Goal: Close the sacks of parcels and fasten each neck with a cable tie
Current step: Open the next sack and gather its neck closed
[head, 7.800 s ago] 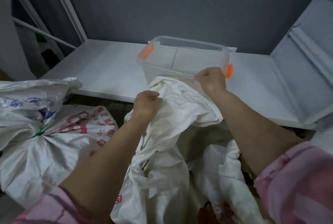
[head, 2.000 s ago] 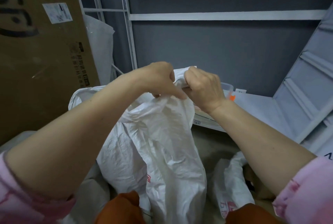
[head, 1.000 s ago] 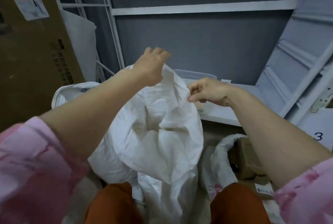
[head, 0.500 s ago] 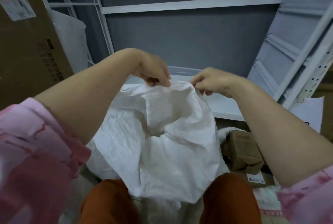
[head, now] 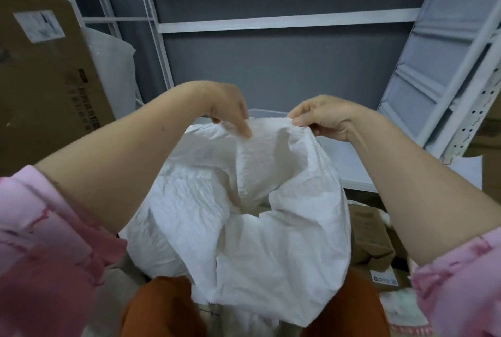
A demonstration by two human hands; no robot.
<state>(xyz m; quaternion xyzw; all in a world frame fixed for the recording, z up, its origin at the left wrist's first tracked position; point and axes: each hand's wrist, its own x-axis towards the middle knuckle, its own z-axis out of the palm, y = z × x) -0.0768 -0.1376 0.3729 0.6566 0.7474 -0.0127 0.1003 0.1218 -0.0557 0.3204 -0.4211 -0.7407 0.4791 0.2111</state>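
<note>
A white woven sack stands between my knees, its mouth held up and spread at chest height. My left hand pinches the left part of the sack's rim with fingers pointing down. My right hand pinches the right part of the rim between thumb and fingers. The rim stretches between the two hands and the fabric sags into a hollow below. What the sack holds is hidden. No cable tie shows.
A large cardboard box stands at the left. Small brown parcels lie on the floor at the right. A white shelf board runs behind the sack, with a grey shelving upright leaning at right.
My hands went from a bunched grip on the sack top to apart, spreading the rim wider. The view has tilted up from the shelf and its clear bin.
</note>
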